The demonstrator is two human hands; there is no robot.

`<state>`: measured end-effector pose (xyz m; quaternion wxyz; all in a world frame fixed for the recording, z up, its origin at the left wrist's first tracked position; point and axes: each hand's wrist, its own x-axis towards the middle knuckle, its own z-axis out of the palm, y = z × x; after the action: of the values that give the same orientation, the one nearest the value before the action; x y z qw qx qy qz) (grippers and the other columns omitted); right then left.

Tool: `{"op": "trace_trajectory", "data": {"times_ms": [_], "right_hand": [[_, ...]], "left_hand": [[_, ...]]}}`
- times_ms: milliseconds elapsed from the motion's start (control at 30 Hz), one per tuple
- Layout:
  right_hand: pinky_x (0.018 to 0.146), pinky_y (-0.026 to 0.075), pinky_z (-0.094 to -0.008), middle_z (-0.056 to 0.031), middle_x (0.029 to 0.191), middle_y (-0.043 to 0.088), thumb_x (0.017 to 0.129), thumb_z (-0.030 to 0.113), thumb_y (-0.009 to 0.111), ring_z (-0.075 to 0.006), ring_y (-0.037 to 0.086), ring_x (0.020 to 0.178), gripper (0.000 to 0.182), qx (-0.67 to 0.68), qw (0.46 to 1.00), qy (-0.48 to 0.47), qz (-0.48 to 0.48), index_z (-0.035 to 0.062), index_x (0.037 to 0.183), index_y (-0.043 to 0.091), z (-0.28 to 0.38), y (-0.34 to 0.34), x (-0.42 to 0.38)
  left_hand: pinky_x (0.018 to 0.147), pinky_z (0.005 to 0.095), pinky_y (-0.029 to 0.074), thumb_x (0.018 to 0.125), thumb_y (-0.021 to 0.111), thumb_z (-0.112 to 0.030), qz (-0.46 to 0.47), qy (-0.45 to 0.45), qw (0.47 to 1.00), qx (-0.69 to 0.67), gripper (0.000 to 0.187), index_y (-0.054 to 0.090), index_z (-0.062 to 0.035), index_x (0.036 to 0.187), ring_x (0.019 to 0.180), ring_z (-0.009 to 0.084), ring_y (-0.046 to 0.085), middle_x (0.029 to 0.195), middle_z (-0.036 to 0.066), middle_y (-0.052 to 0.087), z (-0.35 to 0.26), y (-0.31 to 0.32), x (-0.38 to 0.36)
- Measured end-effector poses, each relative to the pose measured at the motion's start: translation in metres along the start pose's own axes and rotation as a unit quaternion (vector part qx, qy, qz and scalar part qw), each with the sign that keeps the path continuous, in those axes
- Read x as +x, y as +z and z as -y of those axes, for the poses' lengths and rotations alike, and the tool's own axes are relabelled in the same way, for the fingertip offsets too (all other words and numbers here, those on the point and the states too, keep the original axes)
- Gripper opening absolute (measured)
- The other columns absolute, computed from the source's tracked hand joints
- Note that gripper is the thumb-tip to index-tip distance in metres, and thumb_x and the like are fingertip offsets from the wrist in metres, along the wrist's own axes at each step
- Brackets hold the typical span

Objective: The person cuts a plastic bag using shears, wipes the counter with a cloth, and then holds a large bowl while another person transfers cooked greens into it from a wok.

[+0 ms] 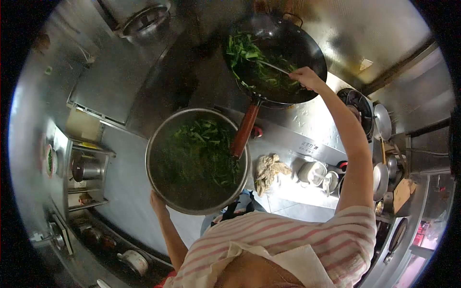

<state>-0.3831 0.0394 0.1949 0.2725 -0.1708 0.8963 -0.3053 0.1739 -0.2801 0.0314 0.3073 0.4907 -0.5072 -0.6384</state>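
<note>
My right hand [307, 78] is closed round a long, thin metal-handled cooking utensil [274, 66], which reaches into the dark wok [307, 48]. Its far end is hidden among leafy greens [243, 49], so its kind cannot be made out. At the rim of a large, deep metal basin [150, 173], my left hand [157, 200] grips the near left side, its fingers partly hidden by the wall. Inside the basin lie more chopped greens [204, 132]. The wok's wooden handle [246, 127] points toward me and overlaps the basin's right rim.
On the stove front are a crumpled cloth [270, 172] and white containers [312, 173]. A second burner [356, 108] stands to the right, with pans [382, 122] beyond it. A shelf at left holds a metal pot [86, 169]. A white pot [134, 261] sits at lower left.
</note>
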Motion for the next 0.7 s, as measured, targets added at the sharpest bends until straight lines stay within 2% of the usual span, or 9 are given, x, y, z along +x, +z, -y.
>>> {"op": "trace_trajectory", "data": {"times_ms": [67, 100, 167, 200, 267, 333, 433, 567, 700], "right_hand": [[0.043, 0.04, -0.0304, -0.0074, 0.054, 0.052, 0.08, 0.032, 0.055, -0.0163, 0.048, 0.043, 0.033, -0.157, 0.98, -0.062, -0.106, 0.0033, 0.095, 0.062, -0.003, 0.002, 0.012], [0.043, 0.04, -0.0304, -0.0074, 0.054, 0.052, 0.08, 0.032, 0.055, -0.0163, 0.048, 0.043, 0.033, -0.156, 0.98, -0.065, -0.107, 0.0033, 0.095, 0.062, -0.006, 0.003, 0.016], [0.063, 0.046, -0.0352, -0.0123, 0.071, 0.061, 0.078, 0.036, 0.055, -0.0254, 0.06, 0.065, 0.034, -0.195, 0.956, -0.103, -0.195, 0.0073, 0.094, 0.063, -0.013, 0.002, 0.022], [0.063, 0.046, -0.0352, -0.0123, 0.071, 0.061, 0.078, 0.036, 0.055, -0.0254, 0.06, 0.065, 0.034, -0.194, 0.956, -0.102, -0.193, 0.0073, 0.094, 0.063, -0.013, 0.003, 0.022], [0.072, 0.046, -0.0379, -0.0129, 0.084, 0.063, 0.075, 0.046, 0.054, -0.0299, 0.059, 0.084, 0.038, -0.165, 0.965, -0.053, -0.199, 0.0131, 0.091, 0.064, -0.008, 0.002, 0.022], [0.072, 0.045, -0.0369, -0.0134, 0.082, 0.062, 0.075, 0.042, 0.055, -0.0291, 0.06, 0.081, 0.036, -0.168, 0.963, -0.057, -0.202, 0.0114, 0.091, 0.064, -0.006, 0.0, 0.017], [0.071, 0.045, -0.0355, -0.014, 0.08, 0.062, 0.076, 0.039, 0.056, -0.0278, 0.06, 0.079, 0.035, -0.178, 0.958, -0.071, -0.213, 0.0094, 0.092, 0.064, -0.009, -0.007, 0.002], [0.07, 0.045, -0.0341, -0.0135, 0.08, 0.063, 0.076, 0.039, 0.056, -0.0258, 0.061, 0.077, 0.035, -0.208, 0.942, -0.102, -0.241, 0.0089, 0.091, 0.064, -0.002, -0.022, -0.027], [0.071, 0.044, -0.0338, -0.012, 0.083, 0.064, 0.076, 0.038, 0.056, -0.0242, 0.061, 0.078, 0.033, -0.215, 0.941, -0.068, -0.251, 0.0086, 0.09, 0.065, 0.026, -0.04, -0.074]], "left_hand": [[0.068, 0.0302, 0.042, 0.091, 0.034, -0.033, -0.001, -0.007, 1.0, 0.005, 0.038, 0.052, -0.0001, 0.098, 0.078, 0.016, 0.053, 0.088, 0.007, 0.056, 0.01, -0.01, 0.006], [0.067, 0.0301, 0.043, 0.09, 0.034, -0.033, 0.008, 0.01, 1.0, 0.004, 0.038, 0.052, -0.0004, 0.098, 0.077, 0.0156, 0.053, 0.087, 0.007, 0.056, 0.01, -0.01, 0.008], [0.066, 0.0299, 0.043, 0.09, 0.034, -0.033, 0.017, 0.026, 1.0, 0.001, 0.038, 0.052, -0.0006, 0.097, 0.076, 0.0152, 0.053, 0.086, 0.007, 0.056, 0.014, -0.011, 0.007], [0.066, 0.0292, 0.043, 0.09, 0.035, -0.033, 0.035, 0.043, 0.998, -0.003, 0.038, 0.052, -0.0009, 0.097, 0.077, 0.0153, 0.053, 0.086, 0.007, 0.056, 0.011, -0.011, 0.003], [0.065, 0.0286, 0.043, 0.09, 0.036, -0.034, 0.054, 0.062, 0.997, -0.006, 0.037, 0.052, -0.0011, 0.097, 0.077, 0.0153, 0.053, 0.086, 0.007, 0.056, 0.004, -0.007, 0.0], [0.063, 0.0269, 0.042, 0.089, 0.038, -0.035, 0.003, -0.002, 0.999, -0.035, 0.037, 0.053, -0.0019, 0.097, 0.075, 0.0144, 0.053, 0.084, 0.006, 0.056, -0.001, -0.003, -0.002], [0.062, 0.026, 0.042, 0.089, 0.039, -0.034, 0.004, -0.01, 1.0, -0.023, 0.035, 0.053, -0.0028, 0.096, 0.073, 0.0129, 0.053, 0.083, 0.005, 0.056, -0.008, -0.002, -0.007], [0.061, 0.0261, 0.042, 0.09, 0.039, -0.034, 0.029, -0.018, 0.999, -0.008, 0.034, 0.054, -0.0036, 0.095, 0.071, 0.0113, 0.053, 0.081, 0.004, 0.056, -0.004, -0.015, 0.001], [0.061, 0.0261, 0.042, 0.089, 0.041, -0.034, 0.073, -0.015, 0.997, -0.003, 0.033, 0.054, -0.0042, 0.095, 0.069, 0.011, 0.052, 0.079, 0.003, 0.056, -0.005, -0.019, 0.003]]}}
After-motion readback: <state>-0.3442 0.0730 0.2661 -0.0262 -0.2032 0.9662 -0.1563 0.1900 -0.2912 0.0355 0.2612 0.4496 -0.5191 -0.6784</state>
